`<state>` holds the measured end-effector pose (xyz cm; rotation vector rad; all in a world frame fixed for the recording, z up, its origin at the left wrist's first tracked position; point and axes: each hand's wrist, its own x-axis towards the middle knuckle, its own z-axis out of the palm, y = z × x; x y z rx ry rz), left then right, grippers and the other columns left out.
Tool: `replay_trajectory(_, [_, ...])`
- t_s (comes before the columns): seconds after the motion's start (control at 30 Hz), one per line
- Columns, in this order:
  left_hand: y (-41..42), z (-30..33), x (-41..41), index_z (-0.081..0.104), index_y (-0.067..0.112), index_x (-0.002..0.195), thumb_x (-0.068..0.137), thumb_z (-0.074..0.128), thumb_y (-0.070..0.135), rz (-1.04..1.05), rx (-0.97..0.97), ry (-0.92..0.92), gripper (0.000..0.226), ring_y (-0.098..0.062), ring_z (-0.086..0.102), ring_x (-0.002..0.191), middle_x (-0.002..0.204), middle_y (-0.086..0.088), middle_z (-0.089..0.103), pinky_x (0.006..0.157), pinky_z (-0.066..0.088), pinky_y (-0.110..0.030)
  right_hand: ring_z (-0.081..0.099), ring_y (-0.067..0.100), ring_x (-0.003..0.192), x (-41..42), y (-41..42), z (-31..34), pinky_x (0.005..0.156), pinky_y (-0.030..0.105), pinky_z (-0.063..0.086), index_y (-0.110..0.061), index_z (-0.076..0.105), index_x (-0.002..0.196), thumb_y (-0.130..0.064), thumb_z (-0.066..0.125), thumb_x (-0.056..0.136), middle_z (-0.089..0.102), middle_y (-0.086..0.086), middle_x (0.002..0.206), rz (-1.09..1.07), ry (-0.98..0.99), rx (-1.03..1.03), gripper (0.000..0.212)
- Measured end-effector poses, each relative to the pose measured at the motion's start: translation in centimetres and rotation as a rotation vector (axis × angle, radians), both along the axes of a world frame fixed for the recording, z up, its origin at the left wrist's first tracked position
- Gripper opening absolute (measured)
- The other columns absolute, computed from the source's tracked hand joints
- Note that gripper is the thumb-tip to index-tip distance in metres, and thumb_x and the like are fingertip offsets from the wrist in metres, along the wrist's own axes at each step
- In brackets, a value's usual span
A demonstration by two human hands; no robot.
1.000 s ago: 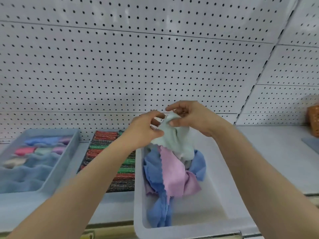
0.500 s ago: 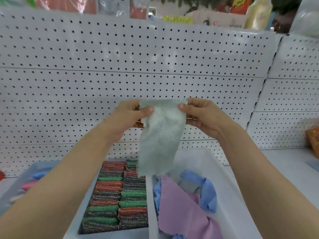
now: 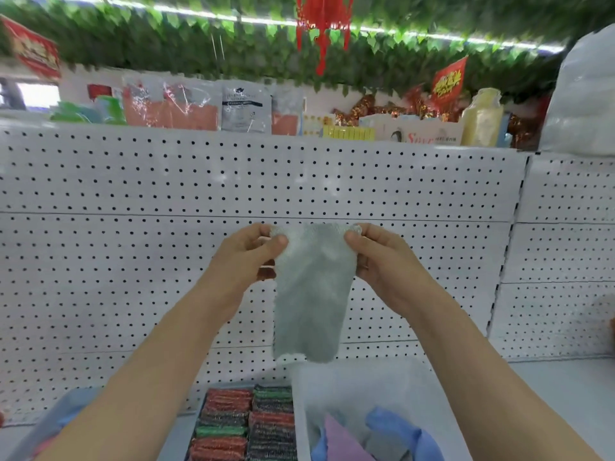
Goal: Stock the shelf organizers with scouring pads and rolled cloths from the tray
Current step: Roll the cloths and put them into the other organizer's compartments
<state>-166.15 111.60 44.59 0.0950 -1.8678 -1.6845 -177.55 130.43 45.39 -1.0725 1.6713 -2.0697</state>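
A pale green cloth [image 3: 311, 294] hangs unrolled in front of the pegboard. My left hand [image 3: 246, 257] pinches its top left corner and my right hand [image 3: 379, 257] pinches its top right corner. Below it stands the white tray [image 3: 299, 424], holding loose blue cloths [image 3: 396, 430] and a pink cloth [image 3: 339, 440]. Left of the tray sits an organizer packed with red, green and dark scouring pads [image 3: 246, 424]. A blue-grey organizer [image 3: 63, 417] shows at the lower left, mostly behind my left forearm.
White pegboard [image 3: 133, 261] backs the shelf. A bare white shelf surface [image 3: 565, 387] lies to the right of the tray. Packaged goods [image 3: 246, 108] line the top shelf under hanging green leaves and red decorations.
Both hands lifted the pale green cloth out of the tray and spread it by its top corners. The view has tilted upward, bringing the top shelf into sight.
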Motion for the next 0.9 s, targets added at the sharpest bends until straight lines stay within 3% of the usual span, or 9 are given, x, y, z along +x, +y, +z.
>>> replay_trajectory(0.1, [0.1, 0.3, 0.3, 0.068, 0.014, 0.091, 0.093, 0.066, 0.022, -0.007, 0.035, 0.016, 0.009, -0.019, 0.064, 0.080, 0.087, -0.004, 0.070, 0.076, 0.051, -0.034, 0.068, 0.018, 0.078, 0.6, -0.4, -0.1, 0.074, 0.033, 0.056, -0.013, 0.067, 0.088, -0.018, 0.060, 0.097, 0.072, 0.006, 0.087, 0.008, 0.015, 0.023, 0.012])
replay_trajectory(0.2, [0.5, 0.4, -0.1, 0.070, 0.007, 0.094, 0.093, 0.066, 0.019, 0.067, 0.076, 0.003, 0.012, -0.019, 0.063, 0.078, 0.088, -0.007, 0.069, 0.076, 0.052, -0.036, 0.071, 0.022, 0.083, 0.8, -2.2, -0.4, 0.084, 0.044, 0.059, -0.014, 0.074, 0.088, -0.023, 0.070, 0.089, 0.076, 0.004, 0.087, -0.281, 0.100, 0.117, 0.009])
replay_trajectory(0.33, [1.2, -0.2, -1.7, 0.069, 0.010, 0.087, 0.091, 0.066, 0.019, 0.361, 0.137, 0.050, 0.010, -0.021, 0.058, 0.071, 0.079, -0.009, 0.065, 0.067, 0.053, -0.039, 0.066, 0.008, 0.072, 1.3, -4.3, -0.5, 0.075, 0.032, 0.058, -0.025, 0.074, 0.077, -0.027, 0.073, 0.084, 0.071, -0.010, 0.072, -0.647, 0.255, 0.178, 0.007])
replay_trajectory(0.5, [1.9, -0.9, -2.3, 0.065, 0.018, 0.091, 0.092, 0.062, 0.022, 0.584, 0.089, 0.086, 0.005, -0.012, 0.054, 0.060, 0.080, 0.001, 0.063, 0.060, 0.058, -0.035, 0.063, 0.003, 0.072, 2.2, -6.1, -1.1, 0.070, 0.029, 0.055, -0.029, 0.067, 0.082, -0.031, 0.069, 0.084, 0.066, -0.015, 0.074, -0.815, 0.278, 0.138, 0.004])
replay_trajectory(0.63, [1.1, -2.0, -2.4, 0.064, 0.020, 0.084, 0.091, 0.063, 0.021, 0.597, 0.099, 0.052, 0.008, -0.015, 0.055, 0.063, 0.077, -0.003, 0.063, 0.052, 0.055, -0.030, 0.063, 0.005, 0.070, 1.0, -6.3, -1.6, 0.066, 0.023, 0.053, -0.026, 0.067, 0.081, -0.028, 0.075, 0.082, 0.067, -0.012, 0.074, -0.704, 0.220, 0.134, 0.008])
replay_trajectory(0.7, [0.2, -2.5, -2.2, 0.066, 0.018, 0.086, 0.090, 0.065, 0.019, 0.532, 0.151, 0.026, 0.005, -0.020, 0.062, 0.072, 0.085, -0.007, 0.068, 0.060, 0.059, -0.034, 0.064, 0.008, 0.071, 0.1, -5.8, -1.7, 0.065, 0.021, 0.051, -0.022, 0.070, 0.081, -0.024, 0.078, 0.080, 0.068, -0.007, 0.076, -0.561, 0.108, 0.114, 0.009])
replay_trajectory(0.77, [-0.6, -2.6, -2.1, 0.067, 0.012, 0.091, 0.090, 0.066, 0.014, 0.396, 0.264, -0.041, 0.002, -0.023, 0.066, 0.076, 0.091, -0.009, 0.070, 0.066, 0.059, -0.036, 0.063, 0.009, 0.072, -0.8, -5.3, -1.9, 0.065, 0.021, 0.049, -0.017, 0.071, 0.082, -0.021, 0.079, 0.081, 0.069, -0.004, 0.080, -0.471, 0.034, 0.137, 0.009])
replay_trajectory(0.9, [-1.1, -2.8, -2.5, 0.064, 0.004, 0.090, 0.088, 0.067, 0.007, 0.166, 0.595, -0.235, 0.005, -0.023, 0.060, 0.068, 0.082, -0.012, 0.063, 0.061, 0.054, -0.033, 0.063, 0.014, 0.071, -1.8, -5.1, -2.4, 0.067, 0.027, 0.048, -0.009, 0.070, 0.095, -0.013, 0.078, 0.082, 0.072, 0.004, 0.089, -0.273, -0.207, 0.234, 0.016])
